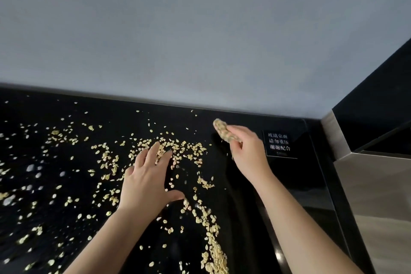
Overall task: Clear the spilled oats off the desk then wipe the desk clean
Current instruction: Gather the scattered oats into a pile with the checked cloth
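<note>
Pale yellow oat flakes (178, 149) lie scattered over a glossy black glass desk (73, 162). A denser line of flakes (211, 236) runs down toward the near edge. My left hand (149, 178) lies flat on the desk with fingers spread, its fingertips in the thick patch of oats. My right hand (244, 151) is raised at the right, palm cupped, holding a heap of oats (223, 130) on its fingers. A few flakes drop from under it.
A grey wall (178, 40) rises right behind the desk. A small black sign with white characters (279, 143) stands at the desk's right end. Right of it are a black panel (378, 95) and a light floor (378, 196) beyond the desk edge.
</note>
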### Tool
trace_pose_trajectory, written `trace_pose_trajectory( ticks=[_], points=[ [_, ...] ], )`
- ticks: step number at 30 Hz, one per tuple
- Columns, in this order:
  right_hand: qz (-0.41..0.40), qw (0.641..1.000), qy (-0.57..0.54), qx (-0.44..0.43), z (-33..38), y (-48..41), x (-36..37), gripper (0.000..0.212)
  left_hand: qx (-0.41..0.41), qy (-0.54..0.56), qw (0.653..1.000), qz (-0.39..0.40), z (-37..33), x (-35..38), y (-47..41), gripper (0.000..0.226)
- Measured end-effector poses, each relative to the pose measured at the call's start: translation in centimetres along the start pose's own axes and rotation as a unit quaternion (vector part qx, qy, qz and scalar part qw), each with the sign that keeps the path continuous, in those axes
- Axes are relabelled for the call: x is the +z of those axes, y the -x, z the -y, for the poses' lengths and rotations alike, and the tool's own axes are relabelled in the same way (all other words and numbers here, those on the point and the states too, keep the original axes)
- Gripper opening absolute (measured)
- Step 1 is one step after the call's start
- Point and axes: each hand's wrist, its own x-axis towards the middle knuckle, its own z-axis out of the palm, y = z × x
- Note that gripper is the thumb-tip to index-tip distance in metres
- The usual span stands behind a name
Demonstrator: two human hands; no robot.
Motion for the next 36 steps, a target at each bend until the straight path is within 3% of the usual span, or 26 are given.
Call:
trace_pose_trajectory(
  ticks=[4, 8, 16, 27, 29, 33, 36],
  points=[
    [-0.030, 0.999, 0.038, 0.000, -0.4, -4.3, 3.2, 0.040, -0.031, 0.017, 0.998, 0.052, 1.3, 0.3, -1.3, 0.116],
    [-0.027, 0.997, 0.052, -0.041, 0.0, -6.7, 6.1, 0.039, -0.021, 0.002, 0.998, 0.052, 1.7, 0.8, -1.6, 0.116],
    [0.143, 0.983, 0.013, -0.114, 2.7, -8.2, 7.3, 0.042, -0.025, 0.005, 0.998, 0.062, 1.5, 0.9, -1.7, 0.118],
    [0.341, 0.936, 0.000, -0.090, 3.4, 4.8, 1.3, 0.045, -0.018, 0.033, 0.997, 0.074, 1.0, 0.9, 0.5, 0.116],
    [0.297, 0.951, -0.025, -0.080, 3.5, 5.0, -0.1, 0.045, -0.011, 0.027, 0.996, 0.087, 0.6, 0.9, 1.6, 0.116],
    [0.055, 0.998, 0.011, -0.022, 1.0, 1.5, -1.5, 0.045, -0.006, -0.009, 0.993, 0.114, 0.1, 1.1, 3.1, 0.120],
    [0.024, 0.997, 0.075, 0.019, -0.7, -0.1, -0.8, 0.046, -0.008, -0.025, 0.991, 0.133, 0.1, 1.4, 3.7, 0.121]
  ],
)
